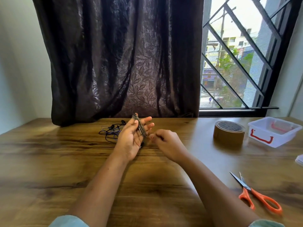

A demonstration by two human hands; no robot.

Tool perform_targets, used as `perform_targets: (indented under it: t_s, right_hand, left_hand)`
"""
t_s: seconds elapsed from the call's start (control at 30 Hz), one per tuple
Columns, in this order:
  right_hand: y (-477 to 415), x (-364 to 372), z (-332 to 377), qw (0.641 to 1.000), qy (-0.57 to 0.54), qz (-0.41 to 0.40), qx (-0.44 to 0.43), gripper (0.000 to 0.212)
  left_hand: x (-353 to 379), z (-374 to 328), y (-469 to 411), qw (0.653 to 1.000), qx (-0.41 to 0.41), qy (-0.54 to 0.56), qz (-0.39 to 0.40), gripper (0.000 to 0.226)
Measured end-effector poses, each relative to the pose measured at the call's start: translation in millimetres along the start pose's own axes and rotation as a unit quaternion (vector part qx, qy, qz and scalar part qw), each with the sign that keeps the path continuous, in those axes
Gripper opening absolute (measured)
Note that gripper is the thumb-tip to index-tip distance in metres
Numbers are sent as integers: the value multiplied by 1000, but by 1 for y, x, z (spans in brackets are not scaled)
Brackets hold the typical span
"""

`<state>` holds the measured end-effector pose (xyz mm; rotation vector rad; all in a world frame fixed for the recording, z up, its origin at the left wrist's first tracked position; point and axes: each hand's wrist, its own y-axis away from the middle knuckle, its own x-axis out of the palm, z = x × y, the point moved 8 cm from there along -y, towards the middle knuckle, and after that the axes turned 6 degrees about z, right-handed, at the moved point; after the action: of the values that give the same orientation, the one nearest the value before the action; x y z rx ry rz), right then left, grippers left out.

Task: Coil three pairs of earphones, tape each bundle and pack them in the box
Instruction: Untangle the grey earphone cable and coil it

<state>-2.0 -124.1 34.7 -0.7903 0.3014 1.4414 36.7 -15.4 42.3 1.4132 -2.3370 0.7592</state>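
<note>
Head view: the left hand [131, 139] is raised over the wooden table [65, 161], palm turned toward the right hand, its fingers [146, 120] straight and slightly spread. A dark earphone coil [139, 126] is wound around those fingers, and the thumb lies against the windings, pinning them. The right hand [167, 145] hovers just beside it, low over the table, with its fingers curled in toward the thumb. A dark bit shows at the fingertips, but motion blur hides whether they pinch the cord. Behind the left hand, a tangle of loose earphones [112, 130] with purple and black cord lies on the table. To the right stand a brown tape roll [228, 132] and, near it, a clear plastic box [262, 141] with red handles. Orange-handled scissors [257, 196] lie nearer the person, blades slightly parted.
</note>
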Motion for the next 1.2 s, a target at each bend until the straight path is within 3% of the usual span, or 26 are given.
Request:
perform_targets:
  t_s: [0.07,0.2,0.37,0.43,0.47,0.5,0.6,0.87,1.0,1.2]
  right_hand:
    - [0,9,5,986,159,23,-40,20]
    - [1,16,13,963,250,24,-100,25]
    - [5,6,42,947,235,10,-220,15]
    - [6,-8,43,954,194,-25,-226,12]
    - [7,-15,42,959,173,-44,-222,12]
    - [7,-22,38,962,154,-65,-217,11]
    - [8,-36,31,967,111,-107,-202,13]
    - [1,-22,17,983,104,-41,-146,7]
    - [1,-15,13,992,34,3,-124,10]
    - [1,-20,10,993,34,-33,-111,12]
  left_hand:
    - [3,3,0,1000,3,-29,7,32]
    - [-5,4,-4,996,18,-92,2,35]
    - [-8,22,-7,960,-55,-271,50,27]
    - [-4,32,-4,941,-101,-310,86,45]
    - [0,33,-2,938,-107,-313,105,40]
    - [4,33,-1,940,-107,-301,121,28]
    - [14,31,7,949,-127,-246,150,31]
    - [16,43,17,950,-222,-149,160,32]
    - [16,44,19,951,-244,-112,153,32]
    - [13,42,18,951,-257,-91,146,31]
